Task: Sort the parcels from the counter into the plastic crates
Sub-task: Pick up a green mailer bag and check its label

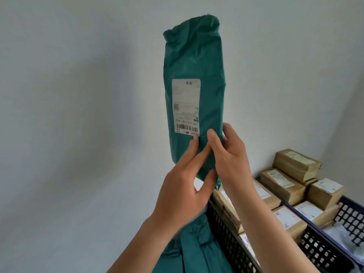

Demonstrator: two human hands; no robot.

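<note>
A long green plastic-wrapped parcel point(194, 62) stands upright in front of the white wall, its white shipping label point(186, 106) facing me upside down. My left hand point(183, 186) and my right hand point(229, 156) both grip its lower end, fingers on the front below the label. Underneath my arms lie more green parcels point(197, 251). To the right, a dark plastic crate point(228, 235) holds brown cardboard parcels point(289, 219).
A second dark lattice crate point(350, 215) at the far right holds more brown boxes point(325, 192), some stacked against the wall point(296, 161). The white wall point(78, 115) fills the left and the top of the view.
</note>
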